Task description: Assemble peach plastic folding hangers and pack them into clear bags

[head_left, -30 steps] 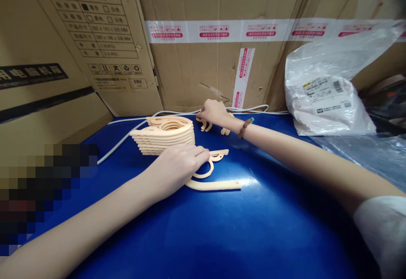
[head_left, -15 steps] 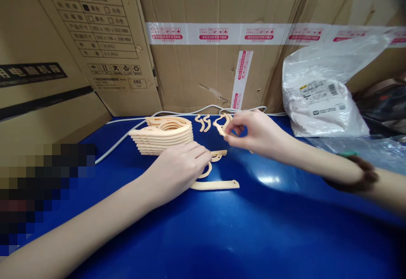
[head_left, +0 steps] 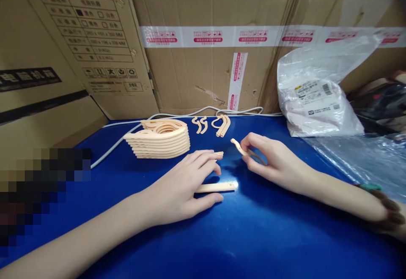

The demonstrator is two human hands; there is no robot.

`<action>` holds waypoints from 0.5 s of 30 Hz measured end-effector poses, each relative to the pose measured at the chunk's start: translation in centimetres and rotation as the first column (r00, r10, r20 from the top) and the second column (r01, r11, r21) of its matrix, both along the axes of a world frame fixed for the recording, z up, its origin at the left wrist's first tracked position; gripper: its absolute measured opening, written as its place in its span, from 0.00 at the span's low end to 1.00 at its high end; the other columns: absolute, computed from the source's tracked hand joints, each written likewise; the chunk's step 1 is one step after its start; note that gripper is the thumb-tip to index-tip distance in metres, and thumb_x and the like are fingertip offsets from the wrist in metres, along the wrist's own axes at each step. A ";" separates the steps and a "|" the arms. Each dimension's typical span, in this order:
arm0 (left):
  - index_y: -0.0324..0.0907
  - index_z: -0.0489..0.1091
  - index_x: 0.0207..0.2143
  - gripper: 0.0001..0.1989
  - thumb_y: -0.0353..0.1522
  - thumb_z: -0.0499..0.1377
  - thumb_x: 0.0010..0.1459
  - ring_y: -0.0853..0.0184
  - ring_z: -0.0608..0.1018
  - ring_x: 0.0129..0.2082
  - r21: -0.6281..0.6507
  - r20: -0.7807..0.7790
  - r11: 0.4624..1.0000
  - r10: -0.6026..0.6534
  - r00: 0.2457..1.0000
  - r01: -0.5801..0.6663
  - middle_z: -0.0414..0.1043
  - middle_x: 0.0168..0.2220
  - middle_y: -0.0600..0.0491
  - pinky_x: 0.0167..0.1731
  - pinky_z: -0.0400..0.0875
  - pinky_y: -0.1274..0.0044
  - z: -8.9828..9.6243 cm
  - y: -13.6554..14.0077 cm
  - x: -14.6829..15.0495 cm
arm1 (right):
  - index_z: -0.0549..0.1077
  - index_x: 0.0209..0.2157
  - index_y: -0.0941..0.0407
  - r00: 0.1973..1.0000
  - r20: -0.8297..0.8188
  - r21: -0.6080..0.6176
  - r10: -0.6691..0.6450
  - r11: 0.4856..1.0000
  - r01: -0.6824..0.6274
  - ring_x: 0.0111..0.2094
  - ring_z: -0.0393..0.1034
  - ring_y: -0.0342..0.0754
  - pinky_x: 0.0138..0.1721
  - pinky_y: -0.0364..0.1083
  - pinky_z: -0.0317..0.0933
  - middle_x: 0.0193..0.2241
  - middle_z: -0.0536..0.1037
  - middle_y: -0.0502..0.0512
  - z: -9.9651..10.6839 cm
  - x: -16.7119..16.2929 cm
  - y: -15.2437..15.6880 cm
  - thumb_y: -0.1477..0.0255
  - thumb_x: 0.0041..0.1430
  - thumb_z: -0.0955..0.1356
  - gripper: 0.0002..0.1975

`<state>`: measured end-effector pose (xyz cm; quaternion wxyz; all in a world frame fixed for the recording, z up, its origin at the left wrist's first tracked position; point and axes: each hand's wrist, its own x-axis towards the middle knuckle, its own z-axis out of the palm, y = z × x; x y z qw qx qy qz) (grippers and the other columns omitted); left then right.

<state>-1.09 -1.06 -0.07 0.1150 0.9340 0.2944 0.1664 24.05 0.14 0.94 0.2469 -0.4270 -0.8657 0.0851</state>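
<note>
My left hand (head_left: 190, 186) lies low over the blue table, fingers spread and thumb apart. A cream plastic hanger arm (head_left: 217, 187) with a hole near its end shows between its thumb and fingers, partly hidden by the hand. The tip of another cream piece (head_left: 219, 154) pokes out beyond the fingers. To the right, my right hand (head_left: 266, 154) pinches a curved cream plastic piece (head_left: 237, 146) just above the table. A neat stack of cream folding hangers (head_left: 158, 141) stands behind my left hand.
Two S-shaped cream hooks (head_left: 199, 125) and a small group of curved cream pieces (head_left: 223, 126) lie near a grey cable (head_left: 187, 114). Cardboard boxes (head_left: 196, 76) wall the back and left. A white plastic bag (head_left: 317, 105) stands at the right, clear film (head_left: 358, 156) before it.
My right hand has moved right and toward me from the back pieces, carrying a curved piece. My left hand has opened from a closed grip. The view has shifted slightly.
</note>
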 end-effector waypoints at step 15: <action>0.42 0.66 0.44 0.09 0.35 0.49 0.68 0.59 0.55 0.67 -0.024 -0.093 0.999 -0.036 0.995 0.034 0.56 0.65 0.45 0.62 0.57 0.62 -0.3 0.2 0.1 | 0.62 0.35 0.50 0.993 0.106 -0.162 -0.056 0.984 0.073 0.21 0.65 0.47 0.26 0.45 0.54 0.21 0.69 0.47 -0.7 -0.3 -0.7 0.61 0.70 0.54 0.14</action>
